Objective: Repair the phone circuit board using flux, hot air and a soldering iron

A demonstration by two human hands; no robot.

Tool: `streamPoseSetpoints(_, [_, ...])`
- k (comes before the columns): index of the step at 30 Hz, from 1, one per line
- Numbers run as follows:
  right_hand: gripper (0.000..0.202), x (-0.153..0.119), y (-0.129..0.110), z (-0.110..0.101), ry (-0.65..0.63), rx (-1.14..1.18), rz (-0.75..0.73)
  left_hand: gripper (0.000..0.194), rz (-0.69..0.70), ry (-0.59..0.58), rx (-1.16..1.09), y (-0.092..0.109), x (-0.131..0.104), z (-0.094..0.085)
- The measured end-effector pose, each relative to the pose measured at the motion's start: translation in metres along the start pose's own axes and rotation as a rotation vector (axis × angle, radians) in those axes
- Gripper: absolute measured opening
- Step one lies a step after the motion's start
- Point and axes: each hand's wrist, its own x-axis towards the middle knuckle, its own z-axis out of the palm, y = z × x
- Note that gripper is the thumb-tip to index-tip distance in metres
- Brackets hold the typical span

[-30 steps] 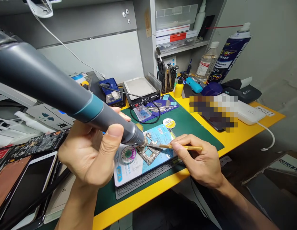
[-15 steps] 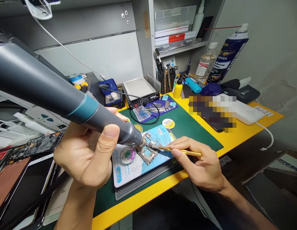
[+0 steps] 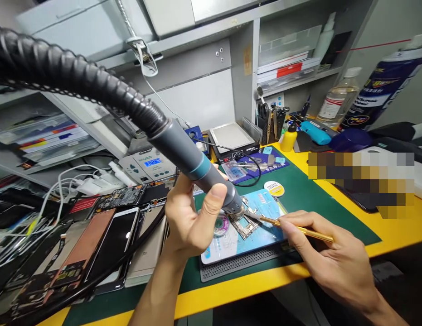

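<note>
My left hand is wrapped round a dark grey hot air gun with a teal band and a ribbed black hose. Its metal nozzle points down at a phone circuit board, which lies on a blue and white pad. Between thumb and fingers, my right hand pinches a gold-handled tool, its flat grey tip over the board near the nozzle. A round solder wick spool sits left of the board, partly behind my left hand.
Phones and parts lie at the left, beside a station with a lit display. Behind the green mat stand a hot plate, a tool holder, a yellow bottle and a spray can.
The view has shifted left and up, so both hands and the pad appear further right. The gun looks smaller, and its hose now shows. Both hands keep their holds.
</note>
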Motion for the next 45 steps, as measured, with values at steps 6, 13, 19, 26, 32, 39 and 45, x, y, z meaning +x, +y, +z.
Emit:
streamPoseSetpoints(6, [0.012,0.000,0.001,0.000,-0.008,0.007,-0.011,0.019,0.008,0.000,-0.005,0.000,0.000,-0.001])
streamPoseSetpoints(13, [0.012,0.000,0.003,0.000,-0.033,0.055,-0.033,0.021,0.025,0.038,-0.002,-0.001,0.004,-0.002])
streamPoseSetpoints(19, [0.015,-0.002,0.006,-0.001,-0.061,0.106,-0.061,0.021,0.106,0.077,-0.031,-0.008,0.007,0.000])
streamPoseSetpoints(26, [0.014,-0.001,0.006,-0.002,-0.086,0.121,-0.054,0.021,0.106,0.077,0.010,-0.008,0.008,-0.002])
streamPoseSetpoints(32, [0.010,0.001,0.000,-0.001,-0.025,0.056,0.025,0.021,0.098,0.084,-0.001,-0.007,0.009,0.000])
streamPoseSetpoints(39, [0.011,0.002,-0.003,0.001,-0.011,0.039,0.028,0.023,0.096,0.070,0.001,-0.009,0.008,-0.003])
streamPoseSetpoints(45, [0.010,0.002,-0.003,0.002,-0.013,0.027,0.028,0.023,0.090,0.080,0.002,-0.008,0.007,-0.002])
